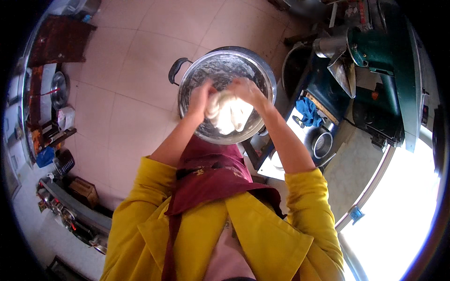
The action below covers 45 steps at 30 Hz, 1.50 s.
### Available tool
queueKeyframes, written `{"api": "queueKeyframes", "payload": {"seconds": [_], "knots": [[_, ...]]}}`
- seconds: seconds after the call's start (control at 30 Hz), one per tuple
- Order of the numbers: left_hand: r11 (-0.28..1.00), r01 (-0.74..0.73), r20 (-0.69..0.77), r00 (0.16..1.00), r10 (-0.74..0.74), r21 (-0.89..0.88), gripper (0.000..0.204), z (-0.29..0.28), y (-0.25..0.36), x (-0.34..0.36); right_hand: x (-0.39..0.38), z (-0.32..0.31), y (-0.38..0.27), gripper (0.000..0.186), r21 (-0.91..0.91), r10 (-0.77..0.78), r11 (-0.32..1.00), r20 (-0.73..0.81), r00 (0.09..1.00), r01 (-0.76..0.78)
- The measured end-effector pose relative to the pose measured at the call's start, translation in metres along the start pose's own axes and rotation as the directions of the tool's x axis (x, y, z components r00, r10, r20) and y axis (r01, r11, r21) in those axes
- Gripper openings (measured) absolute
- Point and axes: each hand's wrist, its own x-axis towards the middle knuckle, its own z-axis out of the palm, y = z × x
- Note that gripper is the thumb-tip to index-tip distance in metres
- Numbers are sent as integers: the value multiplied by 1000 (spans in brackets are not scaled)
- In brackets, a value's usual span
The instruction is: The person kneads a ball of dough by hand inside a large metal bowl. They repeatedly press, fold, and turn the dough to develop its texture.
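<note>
Lying toward the near rim of a wide metal pot (217, 62), the pale dough (229, 114) is gathered into one soft, lobed mass, folded rather than smooth on top. Judging by that, bringing it together looks done, while working out the folds seems to be left, as does cleaning up the whitish residue (249, 71) smeared over the pot's far inner wall.

The left hand (200, 99) is at the dough's left side, its fingers bent and partly closed against it. The right hand (247, 91) reaches over the far right side, wrist above the pot's right rim; its fingers are blurred, and perhaps curled into the dough, but I cannot tell how far open they are or whether either hand has a firm hold.

Glare washes out the dough's right part, so its texture there is hard to read. Its underside and the pot's bottom are hidden, and so is whatever supports the pot above the tiled floor (140, 70). A dark handle (176, 71) sticks out past the left rim.

Farther right, a blue-edged counter carries a small pot (322, 144) nearer the person and a crumpled blue cloth (308, 111) beyond it. The green machine (375, 51) past them runs into the view's dark border.
</note>
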Motion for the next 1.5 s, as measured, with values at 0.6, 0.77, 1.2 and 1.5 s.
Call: {"api": "queueKeyframes", "payload": {"seconds": [0.6, 0.77, 1.2, 1.5], "knots": [[274, -734, 178, 473, 863, 621, 24, 62, -20, 17, 6, 62, 11, 29, -56, 18, 994, -759, 651, -93], [217, -719, 288, 509, 811, 660, 18, 61, -6, 60, 29, 48, 21, 34, 15, 95, 992, -734, 673, -123], [210, -591, 351, 687, 636, 779, 39, 70, 38, 90, 52, 28, 11, 49, 243, 431, 901, -610, 666, -360], [404, -539, 362, 824, 436, 739, 27, 28, 48, -12, -48, 32, -25, 27, 70, 84, 996, -568, 819, -54]]}}
